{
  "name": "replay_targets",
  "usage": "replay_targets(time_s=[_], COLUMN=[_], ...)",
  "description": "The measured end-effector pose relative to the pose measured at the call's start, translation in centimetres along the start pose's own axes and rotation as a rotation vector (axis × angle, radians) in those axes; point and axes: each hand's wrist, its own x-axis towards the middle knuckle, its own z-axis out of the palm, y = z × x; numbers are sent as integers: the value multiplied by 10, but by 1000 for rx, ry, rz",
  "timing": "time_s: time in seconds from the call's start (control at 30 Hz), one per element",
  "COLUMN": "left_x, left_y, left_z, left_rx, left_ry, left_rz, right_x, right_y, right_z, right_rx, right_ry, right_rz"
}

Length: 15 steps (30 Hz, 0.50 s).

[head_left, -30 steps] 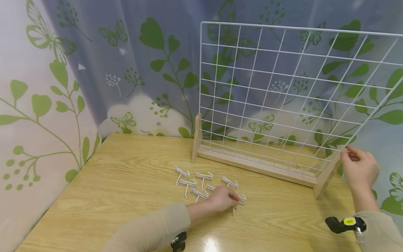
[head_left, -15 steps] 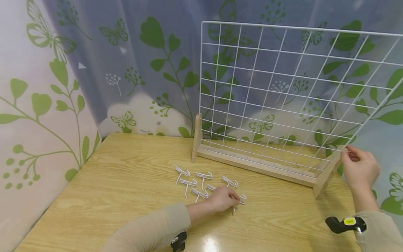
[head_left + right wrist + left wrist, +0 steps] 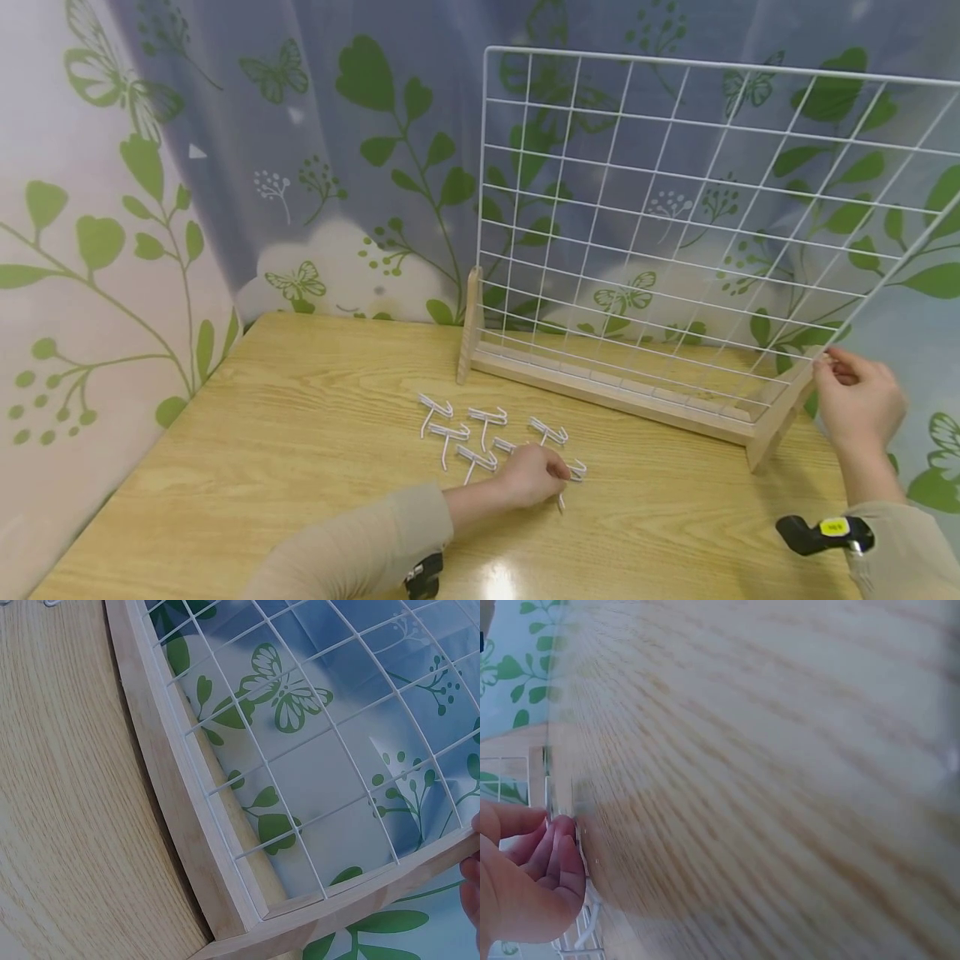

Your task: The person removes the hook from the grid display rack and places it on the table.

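In the head view my left hand (image 3: 531,475) reaches low over the table and pinches a white wire hook (image 3: 577,472) between thumb and fingertips. Its looped end and thin prong show past the fingers; the middle is hidden. Several similar hooks (image 3: 487,416) lie grouped on the wood around this hand. At the right, my right hand (image 3: 861,406) grips the top of the wooden end support (image 3: 780,412) of a white wire grid panel (image 3: 645,208). The panel stands upright in its wooden base. The right wrist view catches only fingers (image 3: 471,892) on that support.
The wood-grain table (image 3: 315,467) carries everything. The base's long rail (image 3: 615,392) and left end support (image 3: 469,325) stand toward the back. Close behind hangs a blue curtain (image 3: 315,167) with green leaves and butterflies.
The hook in my left hand has turned slightly, its prong shifting a little to the right. My right hand keeps its hold on the support. The head view has shifted very slightly.
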Motion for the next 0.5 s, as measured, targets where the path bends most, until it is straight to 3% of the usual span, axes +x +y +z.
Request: replay_targets(time_s=[0.5], left_x=[0], left_y=[0], left_z=[2], left_rx=[68], left_ry=[32], left_rz=[16], right_x=[0], right_y=[-1], right_z=[0], right_rx=[2], right_ry=[-9], right_rz=[11])
